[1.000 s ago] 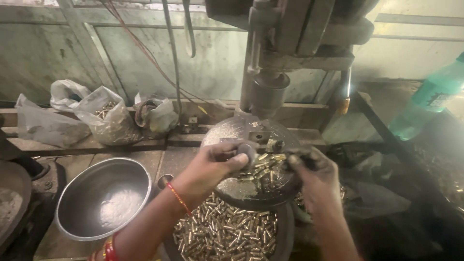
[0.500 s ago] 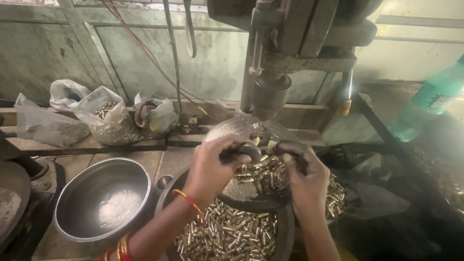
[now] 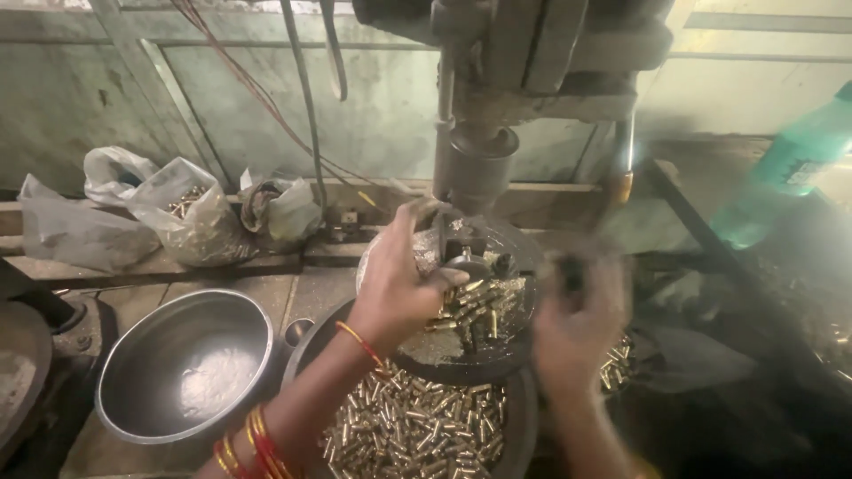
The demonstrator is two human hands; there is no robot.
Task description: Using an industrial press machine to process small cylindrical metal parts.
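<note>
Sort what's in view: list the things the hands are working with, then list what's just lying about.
In use:
- left hand on the round machine table
- right hand, blurred, at the table's edge
- small brass pieces piled on the table
- pan of brass pieces below

Lying about:
- steel bowl
- plastic bags
- green bottle

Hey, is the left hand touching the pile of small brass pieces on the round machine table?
Touching. In the head view the left hand lies on the round machine table, its fingertips resting against the pile of brass pieces.
</note>
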